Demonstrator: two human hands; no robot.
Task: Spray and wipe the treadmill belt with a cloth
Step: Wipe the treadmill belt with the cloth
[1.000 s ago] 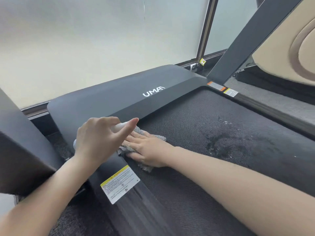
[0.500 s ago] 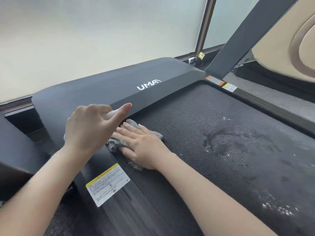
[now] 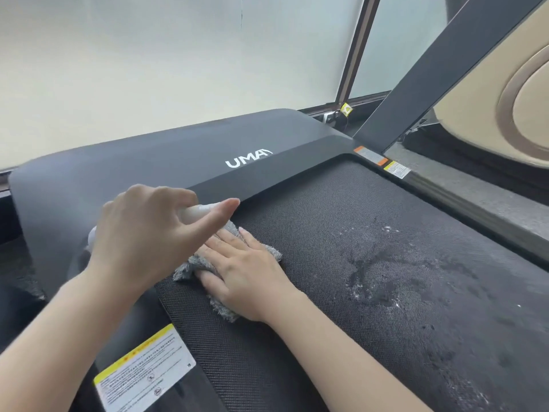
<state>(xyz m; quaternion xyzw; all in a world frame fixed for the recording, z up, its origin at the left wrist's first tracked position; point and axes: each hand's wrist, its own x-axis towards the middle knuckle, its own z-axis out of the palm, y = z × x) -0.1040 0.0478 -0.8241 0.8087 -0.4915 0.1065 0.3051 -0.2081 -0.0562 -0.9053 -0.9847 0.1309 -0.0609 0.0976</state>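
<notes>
The black textured treadmill belt (image 3: pixel 341 286) fills the lower right. A wet, foamy patch (image 3: pixel 383 275) darkens it right of centre. My right hand (image 3: pixel 246 272) lies flat, fingers spread, pressing a grey fluffy cloth (image 3: pixel 190 264) onto the belt's front left corner. My left hand (image 3: pixel 148 233) hovers just above and left of it, wrapped around a small white spray bottle (image 3: pixel 197 211), index finger stretched along its top. Most of the bottle is hidden by the fingers.
The dark motor cover with a white UMA logo (image 3: pixel 248 159) runs across the belt's front. A warning label (image 3: pixel 142 370) sits on the left side rail. A slanted upright (image 3: pixel 439 69) rises at right, a frosted window behind.
Both hands stay together at the belt's front left corner; the right hand has shifted the cloth slightly along the belt. The view has drifted left and down.
</notes>
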